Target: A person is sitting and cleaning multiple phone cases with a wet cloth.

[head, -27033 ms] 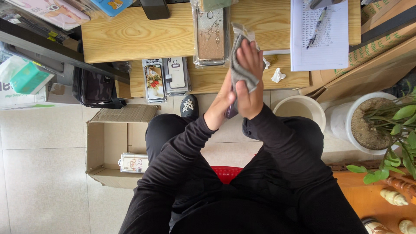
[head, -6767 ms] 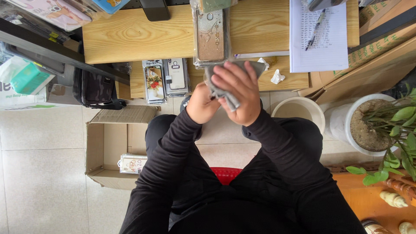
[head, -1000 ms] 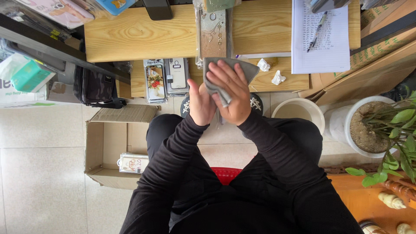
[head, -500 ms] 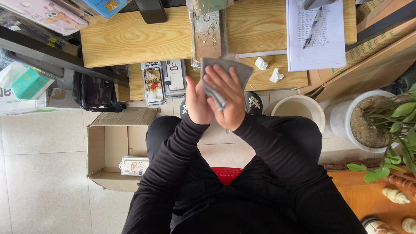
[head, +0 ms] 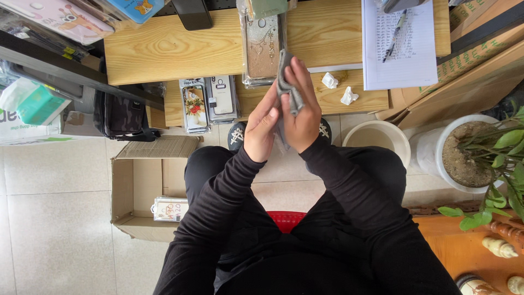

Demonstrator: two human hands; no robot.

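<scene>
Wooden desk (head: 180,49), seated person | left hand (head: 261,128) and right hand (head: 301,112) both closed on grey cloth (head: 288,87), raised before desk edge | technique: keep cloth taut, rub with steady, even strokes.

Both hands are up in front of the bench (head: 164,49), left hand (head: 262,128) beside right hand (head: 300,112), the cloth (head: 288,82) between them. Beyond the cloth, phone cases (head: 262,41) lie stacked on the bench. A notepad (head: 401,49) lies right. The cardboard box (head: 147,191) sits on the floor, left.
</scene>
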